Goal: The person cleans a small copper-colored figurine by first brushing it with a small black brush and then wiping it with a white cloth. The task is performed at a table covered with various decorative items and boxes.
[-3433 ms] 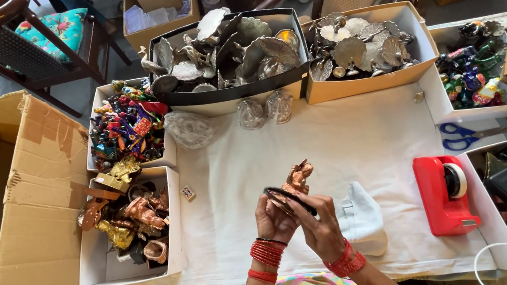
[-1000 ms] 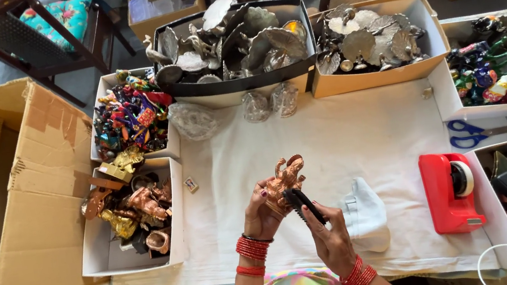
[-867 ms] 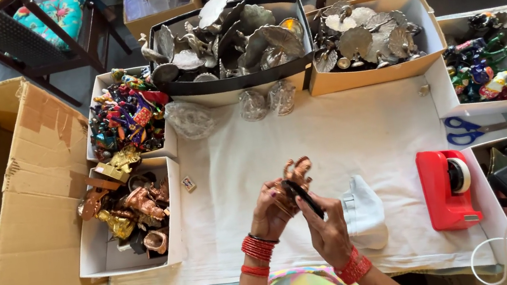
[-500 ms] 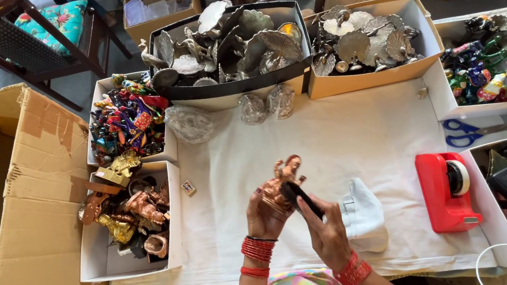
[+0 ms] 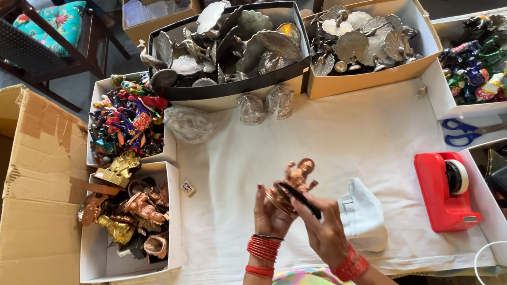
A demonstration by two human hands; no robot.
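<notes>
A white cloth [image 5: 359,141] covers your table, its middle open, its far and side edges hemmed by boxes. At left gapes a large corrugated carton [image 5: 25,214]; at the far edge a black tray [image 5: 232,82] holds dull grey metal leaves. At right a glossy red tape dispenser [image 5: 445,191] sits near blue-handled scissors [image 5: 463,131]. Near the front edge your left hand [image 5: 271,209] is closed around the base of a small shiny copper figurine [image 5: 298,179], tilted above the cloth, while your right hand [image 5: 322,219] pinches a dark flat piece [image 5: 297,192] against it. A folded white rag [image 5: 362,213] lies just right.
</notes>
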